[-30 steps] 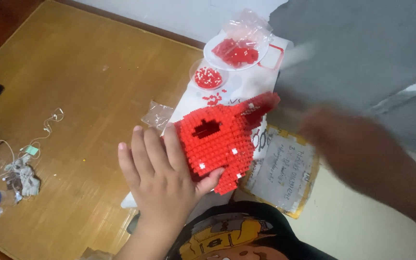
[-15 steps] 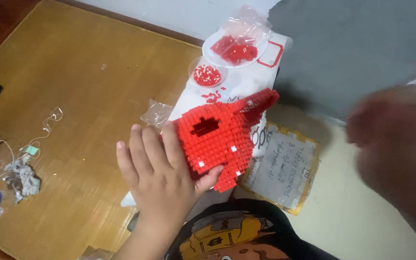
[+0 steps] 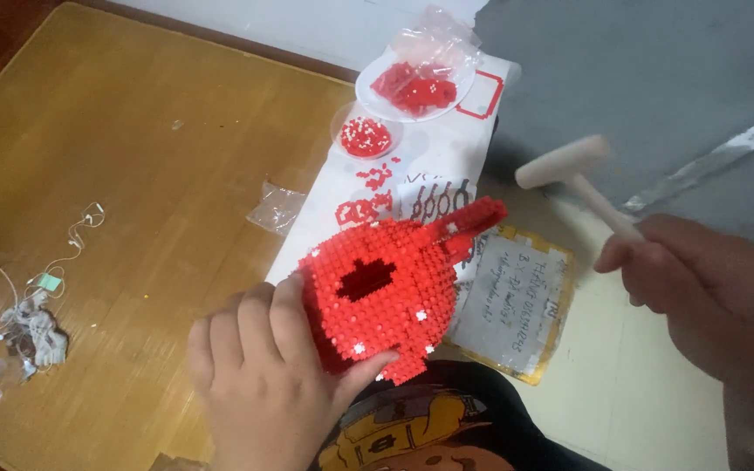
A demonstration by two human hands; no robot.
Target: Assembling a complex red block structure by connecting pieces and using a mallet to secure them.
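**One red brick model, one mallet, two hands at work**

At the far left edge of the wooden tabletop, a tangle of white earphone cords is lying, with a blue-capped item beside it that is too cut off to identify. Further in, one crumpled clear plastic bag is resting flat on the wood.

The left hand is wrapping around the lower left side of one red brick model, fingers spread over its face and thumb pressing underneath, gripping it firmly. The model is sitting tilted near the front edge of the tabletop, just above the person's printed dark shirt. It is showing one dark rectangular opening on top and one red arm sticking out toward the upper right.

Behind it, a white sheet is carrying two clear dishes: one small dish of tiny red pieces and one larger dish of red pieces with a clear bag over it. Loose red pieces are scattering between them and the model. One yellow-edged paper card is lying just right of the model.

At the right, the right hand is clenching the handle of one pale wooden mallet, holding its head raised, well apart from the model.
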